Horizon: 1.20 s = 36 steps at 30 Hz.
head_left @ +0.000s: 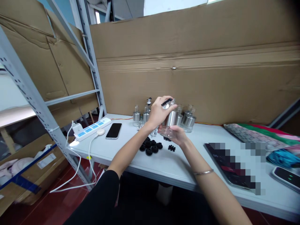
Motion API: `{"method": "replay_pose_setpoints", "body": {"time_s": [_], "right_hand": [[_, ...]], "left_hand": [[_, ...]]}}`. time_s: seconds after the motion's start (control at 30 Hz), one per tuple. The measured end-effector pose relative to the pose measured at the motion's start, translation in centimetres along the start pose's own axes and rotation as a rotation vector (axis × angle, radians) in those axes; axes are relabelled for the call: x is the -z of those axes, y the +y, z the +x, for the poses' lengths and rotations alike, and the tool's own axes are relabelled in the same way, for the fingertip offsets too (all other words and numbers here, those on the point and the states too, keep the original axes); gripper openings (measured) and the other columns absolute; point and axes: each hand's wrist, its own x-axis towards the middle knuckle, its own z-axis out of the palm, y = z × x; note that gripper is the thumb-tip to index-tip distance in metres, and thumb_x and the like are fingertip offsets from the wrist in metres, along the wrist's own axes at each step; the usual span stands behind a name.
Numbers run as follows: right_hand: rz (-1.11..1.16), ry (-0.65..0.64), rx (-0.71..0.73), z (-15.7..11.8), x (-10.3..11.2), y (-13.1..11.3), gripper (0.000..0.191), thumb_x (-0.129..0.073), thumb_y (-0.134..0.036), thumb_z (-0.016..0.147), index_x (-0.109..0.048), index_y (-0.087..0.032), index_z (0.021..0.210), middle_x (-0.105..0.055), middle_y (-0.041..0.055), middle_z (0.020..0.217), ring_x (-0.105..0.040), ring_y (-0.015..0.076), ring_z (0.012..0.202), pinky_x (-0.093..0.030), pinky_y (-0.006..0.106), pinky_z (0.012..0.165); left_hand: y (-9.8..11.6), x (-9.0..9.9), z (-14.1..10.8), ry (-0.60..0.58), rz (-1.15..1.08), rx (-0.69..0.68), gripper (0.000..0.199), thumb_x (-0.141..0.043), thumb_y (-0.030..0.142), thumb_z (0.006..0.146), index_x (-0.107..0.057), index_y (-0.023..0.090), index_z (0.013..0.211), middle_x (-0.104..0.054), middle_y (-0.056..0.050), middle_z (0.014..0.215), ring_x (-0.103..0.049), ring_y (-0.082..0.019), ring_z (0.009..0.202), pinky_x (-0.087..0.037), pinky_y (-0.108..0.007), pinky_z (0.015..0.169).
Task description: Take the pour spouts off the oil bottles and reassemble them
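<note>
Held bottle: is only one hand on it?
No: the left hand is around the top of the bottle and the right hand holds it near the base.

From the head, the view is directed forward and down; the left hand (157, 113) and right hand (179, 135) are seen near, the table (195, 141) from above, cardboard (194, 86) straight ahead.
</note>
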Motion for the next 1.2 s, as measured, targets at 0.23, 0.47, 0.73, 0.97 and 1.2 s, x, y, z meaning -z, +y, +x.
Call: {"method": "replay_pose_setpoints", "body": {"time_s": [0.23,0.47,0.73,0.97,1.2], "right_hand": [[-0.225,0.145,0.109,1.0,-1.3,0.7,0.054,-0.075,-0.035,0.06,-0.053,-0.02,0.106,-0.065,0.0064,0.097,-0.062,0.0255,0.091,-0.048,0.044,0.086],[-0.357,0.26,0.233,2.2,-0.9,2.1,0.07,-0.067,-0.048,0.07,-0.036,-0.023,0.128,-0.06,0.0074,0.104,-0.06,0.0219,0.098,-0.049,0.04,0.086],[-0.414,0.434,0.294,2.5,1.6,2.7,0.06,-0.06,-0.051,0.075,-0.036,-0.024,0.124,-0.06,0.0015,0.09,-0.062,0.0183,0.076,-0.051,0.037,0.072],[-0.433,0.447,0.291,2.3,1.6,2.8,0.057,-0.059,-0.049,0.076,-0.038,-0.023,0.122,-0.061,0.0015,0.089,-0.063,0.0184,0.074,-0.051,0.037,0.072],[-0.437,0.467,0.281,2.4,2.3,3.0,0.058,-0.059,-0.053,0.074,-0.04,-0.023,0.12,-0.061,0.0011,0.086,-0.063,0.0182,0.07,-0.05,0.035,0.066]], "left_hand": [[-2.2,1.1,-0.7,-0.007,-0.091,0.169,0.041,-0.069,0.022,0.075,-0.061,0.015,0.115,-0.072,-0.005,0.088,-0.066,-0.019,0.09,-0.048,-0.033,0.09],[-6.4,6.6,-1.0,0.358,-0.019,0.192,0.045,-0.066,0.02,0.079,-0.056,0.017,0.123,-0.072,-0.005,0.093,-0.067,-0.018,0.095,-0.048,-0.034,0.096],[-12.8,9.0,-1.3,0.486,0.17,0.262,0.046,-0.071,0.018,0.074,-0.06,0.011,0.118,-0.072,-0.009,0.097,-0.067,-0.02,0.093,-0.049,-0.034,0.096],[-16.2,7.9,-2.3,0.394,0.224,0.264,0.046,-0.069,0.019,0.076,-0.058,0.018,0.121,-0.069,-0.008,0.108,-0.065,-0.02,0.102,-0.047,-0.033,0.097],[-18.4,7.2,-2.6,0.354,0.25,0.282,0.044,-0.068,0.018,0.077,-0.057,0.018,0.12,-0.068,-0.008,0.108,-0.065,-0.019,0.1,-0.046,-0.033,0.096]]}}
